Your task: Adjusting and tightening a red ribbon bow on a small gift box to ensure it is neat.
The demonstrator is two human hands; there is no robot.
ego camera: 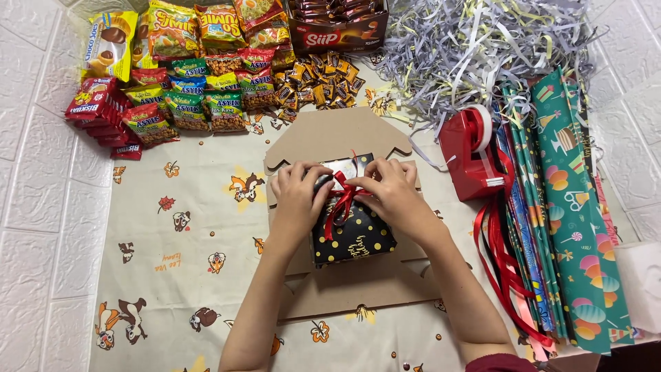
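- Two bare hands are seen over a black gift box with gold dots [358, 238], which is set on an unfolded brown cardboard sheet [358, 286] near the middle of the cartoon-print tablecloth [172, 262].
- The left hand [297, 196] is laid on the left upper edge of the box; its fingers are curled down around the box top and closed against it.
- The right hand [394, 194] is placed at the right upper edge; a red ribbon [341, 200] is pinched between its thumb and fingertips at the knot on the lid.
- Loose ribbon ends are draped down the front of the box.
- One red tape dispenser [471, 155] is stood just right of the cardboard sheet, well clear of the hands.
- Rolled and flat sheets of party-pattern wrapping paper [578, 207] are stacked at the right edge of the cloth, with loose red ribbon strands [499, 265] lying across them.
- Shredded paper filler in grey and pale yellow [482, 41] is heaped at the top right.
- Many snack packets [200, 96] are arranged at the top left, beside small wrapped sweets [320, 83] and an open carton of chocolate bars [337, 24].
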